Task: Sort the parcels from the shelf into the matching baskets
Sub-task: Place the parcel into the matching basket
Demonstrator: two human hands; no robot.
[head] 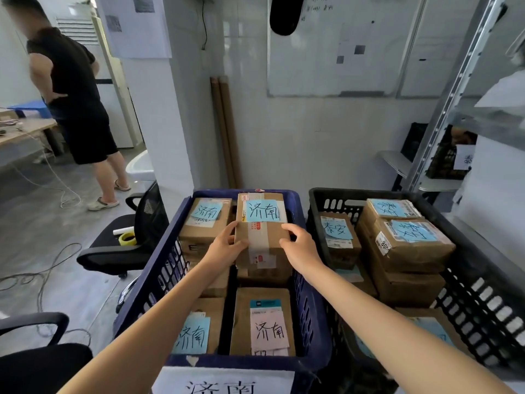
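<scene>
Filling the lower middle, a blue basket (160, 260) holds brown boxes (262, 317), each with a handwritten note reading 济南. A white sign (224, 382) with the same characters hangs on its near wall. Just beside it on the right stands a black basket (480, 291) stacked with more boxes, these marked 泰安. A metal shelf (443, 115) rises along the far right edge.

Left of the blue basket is a black chair (122, 251) with a yellow tape roll (127, 238) on its seat. Further back, a person (74, 89) in black clothes stands facing away beside a desk (25, 132).

The parcel (262, 237) is at the far right of the blue basket, on top of the stack there, its long side running away from the camera. It seems to rest on the box beneath, though the hands hide the contact.

The left hand (227, 245) grips the parcel's near left edge, fingers curled round the side and thumb laid across the top. The right hand (301, 245) grips the right edge, fingers curled over it. A blue note (262, 211) on the parcel's far half reads 济南.
</scene>
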